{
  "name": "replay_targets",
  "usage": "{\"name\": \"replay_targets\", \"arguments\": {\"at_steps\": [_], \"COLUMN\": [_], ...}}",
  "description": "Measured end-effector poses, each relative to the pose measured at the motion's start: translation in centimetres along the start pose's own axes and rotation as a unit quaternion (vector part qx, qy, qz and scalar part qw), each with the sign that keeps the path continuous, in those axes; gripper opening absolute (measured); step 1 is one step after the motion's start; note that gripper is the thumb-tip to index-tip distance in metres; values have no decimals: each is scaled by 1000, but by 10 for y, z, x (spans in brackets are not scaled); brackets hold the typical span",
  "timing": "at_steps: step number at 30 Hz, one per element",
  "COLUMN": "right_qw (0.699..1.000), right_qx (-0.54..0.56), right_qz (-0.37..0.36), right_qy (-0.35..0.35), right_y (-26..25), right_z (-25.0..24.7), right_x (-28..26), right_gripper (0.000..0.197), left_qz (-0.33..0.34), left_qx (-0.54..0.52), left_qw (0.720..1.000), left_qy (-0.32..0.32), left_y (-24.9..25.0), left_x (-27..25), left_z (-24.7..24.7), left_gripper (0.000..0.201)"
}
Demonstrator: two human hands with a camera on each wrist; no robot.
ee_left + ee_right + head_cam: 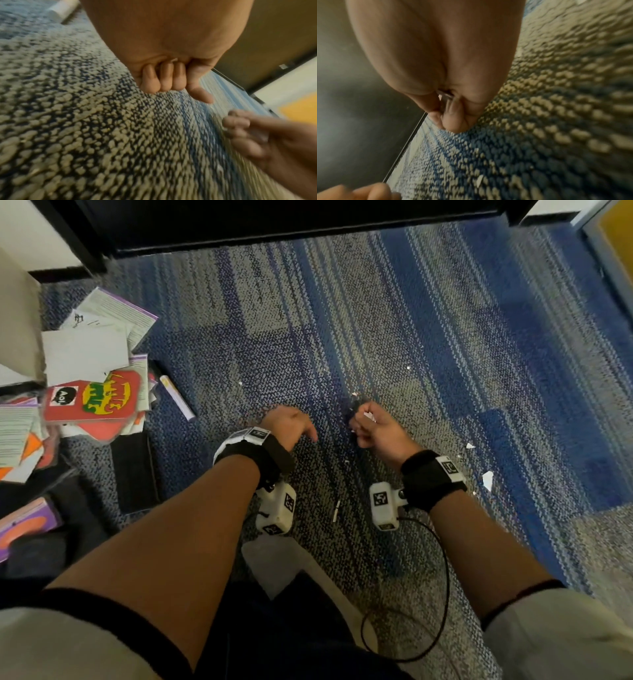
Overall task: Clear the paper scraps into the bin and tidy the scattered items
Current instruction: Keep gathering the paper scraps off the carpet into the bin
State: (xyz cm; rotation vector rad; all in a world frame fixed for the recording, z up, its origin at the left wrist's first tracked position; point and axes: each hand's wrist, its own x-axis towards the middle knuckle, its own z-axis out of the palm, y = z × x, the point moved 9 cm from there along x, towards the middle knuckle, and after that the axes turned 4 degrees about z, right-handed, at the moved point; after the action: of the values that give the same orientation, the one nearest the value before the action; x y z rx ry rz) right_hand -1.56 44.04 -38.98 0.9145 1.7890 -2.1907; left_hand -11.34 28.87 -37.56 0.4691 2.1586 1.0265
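Head view: my right hand (375,428), fingers curled round gathered paper scraps (369,416), and my left hand (289,424), fingers curled on nothing, hover over the carpet (428,337). Loose scraps (487,479) lie on the carpet right of my right hand; cards and papers (92,371) are heaped far left.

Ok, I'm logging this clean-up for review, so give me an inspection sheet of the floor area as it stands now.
Surface: blue and grey carpet, with small white flecks.
Job's things: paper scraps lie on the carpet to the right of the right wrist; a thin strip lies between the forearms.
Clutter: cards and papers heaped at left, beside a black folder.
Grips: left hand fingers curled, nothing seen in it; right hand fisted round white scraps.
Cables: black cable loops from the right wrist camera.
Surroundings: dark furniture edge ahead; no bin seen.
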Motion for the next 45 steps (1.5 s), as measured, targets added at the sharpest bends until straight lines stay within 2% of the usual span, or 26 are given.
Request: {"name": "replay_targets", "arguments": {"at_steps": [2, 4, 7, 9, 11, 13, 16, 19, 21, 23, 24, 25, 28, 31, 34, 36, 37, 39, 41, 43, 45], "right_qw": [999, 999, 998, 997, 996, 996, 997, 994, 984, 960, 947, 941, 921, 886, 892, 897, 912, 960, 984, 987, 986], "right_qx": [38, 35, 32, 32, 13, -9, -25, -31, -40, -113, -157, -192, -312, -391, -368, -370, -343, -199, -59, -2, 23], "right_qz": [21, 38, 44, 56, 74, 76, 72, 69, 21, -54, -76, -86, -74, -87, -83, -62, -54, -30, -11, -9, -15], "right_qy": [5, 7, -29, -44, -41, -35, -11, 80, 173, 251, 269, 266, 222, 234, 249, 235, 219, 192, 171, 160, 166], "right_y": [7, 12, 15, 18, 22, 22, 19, 15, 7, -4, -9, -12, -10, -8, -6, -2, 1, 8, 12, 12, 16], "right_z": [-12, -23, -29, -32, -35, -36, -37, -55, -83, -110, -117, -118, -101, -93, -97, -102, -105, -117, -131, -145, -166], "right_x": [-9, -19, -32, -38, -41, -40, -37, -40, -49, -58, -58, -56, -41, -35, -33, -29, -27, -30, -41, -58, -74], "right_gripper": [24, 24, 14, 28, 49, 56, 54, 51, 48, 41, 31, 23, 30, 24, 17, 17, 17, 19, 22, 20, 22], "left_qz": [61, 107, 126, 141, 161, 174, 196, 194, 187, 182, 184, 190, 191, 189, 179, 174, 171, 157, 142, 162, 183], "left_qx": [154, 249, 331, 367, 388, 390, 365, 330, 317, 313, 314, 314, 314, 353, 367, 375, 385, 391, 346, 269, 193], "left_qw": [982, 941, 874, 846, 831, 824, 838, 861, 872, 878, 878, 880, 890, 871, 861, 855, 849, 850, 889, 933, 958], "left_qy": [-89, -204, -332, -359, -366, -372, -355, -335, -321, -314, -310, -301, -269, -285, -302, -312, -319, -315, -266, -178, -103], "left_y": [18, 26, 19, 21, 27, 28, 27, 17, 10, 6, 6, 7, 10, 5, 3, 2, 2, 6, 21, 51, 83], "left_x": [-8, -22, -43, -51, -55, -55, -55, -52, -48, -46, -46, -45, -42, -41, -40, -38, -36, -30, -18, -4, 5], "left_z": [28, 65, 108, 123, 128, 128, 123, 109, 101, 98, 98, 97, 90, 91, 94, 97, 98, 96, 83, 68, 61], "left_gripper": [26, 16, 31, 44, 43, 39, 37, 31, 27, 27, 28, 30, 44, 42, 37, 35, 35, 35, 33, 27, 20]}}
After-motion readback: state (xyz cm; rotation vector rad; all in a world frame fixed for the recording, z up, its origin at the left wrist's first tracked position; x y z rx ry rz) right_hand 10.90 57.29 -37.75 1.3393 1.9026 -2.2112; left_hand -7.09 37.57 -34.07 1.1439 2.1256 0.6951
